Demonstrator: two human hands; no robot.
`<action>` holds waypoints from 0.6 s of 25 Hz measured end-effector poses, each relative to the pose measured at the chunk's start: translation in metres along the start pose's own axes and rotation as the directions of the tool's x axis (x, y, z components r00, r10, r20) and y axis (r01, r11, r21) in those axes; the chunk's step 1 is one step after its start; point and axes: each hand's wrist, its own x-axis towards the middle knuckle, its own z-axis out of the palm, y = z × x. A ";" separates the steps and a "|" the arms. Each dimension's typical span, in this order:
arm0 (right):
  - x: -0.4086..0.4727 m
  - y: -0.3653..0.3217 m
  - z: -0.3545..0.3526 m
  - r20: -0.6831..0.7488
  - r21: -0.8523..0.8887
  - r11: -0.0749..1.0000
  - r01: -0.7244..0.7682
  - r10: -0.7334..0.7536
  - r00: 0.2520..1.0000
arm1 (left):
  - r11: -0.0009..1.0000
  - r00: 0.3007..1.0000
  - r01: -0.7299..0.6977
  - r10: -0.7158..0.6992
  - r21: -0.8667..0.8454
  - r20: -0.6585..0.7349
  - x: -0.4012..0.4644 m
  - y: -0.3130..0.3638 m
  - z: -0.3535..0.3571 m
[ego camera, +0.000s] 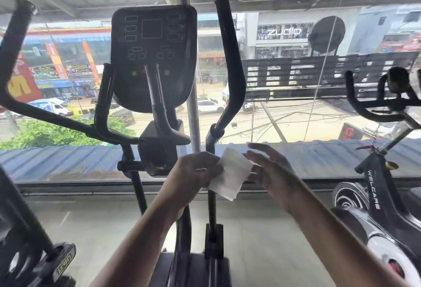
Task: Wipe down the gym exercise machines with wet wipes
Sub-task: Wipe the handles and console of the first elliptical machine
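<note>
Pinching the wet wipe (230, 174) by its left edge, the left hand (193, 173) holds it just before the elliptical's right handlebar (230, 63), whose long axis rises beyond; the right hand (271, 170), fingers spread, hovers at the wipe's other edge.

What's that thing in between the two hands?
In the head view, a white wet wipe lies between them: the left hand pinches one edge, and the open right hand is at its other edge.
</note>
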 end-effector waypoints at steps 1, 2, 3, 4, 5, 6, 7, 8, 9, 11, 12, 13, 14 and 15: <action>-0.006 0.017 -0.003 -0.017 0.056 0.996 -0.063 0.064 0.998 | 0.999 1.000 0.026 -0.026 -0.027 -0.013 0.000 -0.002 0.002; -0.012 0.032 -0.005 -0.019 0.095 0.988 -0.119 0.121 0.992 | 0.998 0.999 0.044 -0.044 -0.040 -0.019 0.000 -0.004 0.004; -0.018 0.044 -0.006 -0.008 0.116 0.980 -0.164 0.166 0.986 | 0.998 0.998 0.053 -0.053 -0.037 -0.015 0.000 -0.005 0.006; -0.022 0.051 -0.005 0.021 0.124 0.972 -0.202 0.201 0.979 | 0.998 0.998 0.059 -0.060 -0.023 -0.009 0.000 -0.007 0.007; -0.024 0.054 -0.003 0.063 0.124 0.966 -0.226 0.220 0.973 | 0.998 0.998 0.060 -0.060 -0.008 0.001 0.000 -0.008 0.008; -0.024 0.055 -0.001 0.094 0.127 0.964 -0.234 0.223 0.970 | 0.998 0.998 0.065 -0.065 0.001 0.010 0.001 -0.009 0.008; -0.022 0.052 0.001 0.103 0.134 0.966 -0.220 0.207 0.973 | 0.998 0.998 0.063 -0.063 0.000 0.019 0.002 -0.008 0.008; -0.019 0.048 0.001 0.089 0.142 0.972 -0.187 0.176 0.980 | 0.999 0.998 0.053 -0.053 -0.001 0.021 0.003 -0.005 0.010; -0.016 0.044 0.002 0.060 0.143 0.979 -0.142 0.135 0.989 | 0.999 0.999 0.040 -0.040 -0.001 0.024 0.005 -0.003 0.010; -0.014 0.032 0.003 -0.012 0.109 0.994 -0.029 0.030 0.999 | 1.000 1.000 0.023 -0.023 0.007 0.009 0.011 -0.003 0.010; -0.014 0.025 0.005 -0.053 0.061 0.997 0.037 -0.034 0.998 | 1.000 1.000 0.019 -0.019 0.009 0.002 0.013 -0.003 0.010; -0.013 0.019 0.007 -0.089 0.000 0.995 0.101 -0.100 0.991 | 1.000 1.000 0.015 -0.015 0.008 -0.001 0.015 -0.003 0.010; -0.013 0.014 0.009 -0.115 -0.062 0.986 0.156 -0.162 0.980 | 1.000 1.000 0.012 -0.012 0.013 -0.002 0.016 -0.003 0.010; -0.012 0.010 0.012 -0.128 -0.112 0.973 0.204 -0.217 0.968 | 1.000 1.000 0.006 -0.006 0.024 -0.008 0.019 -0.004 0.010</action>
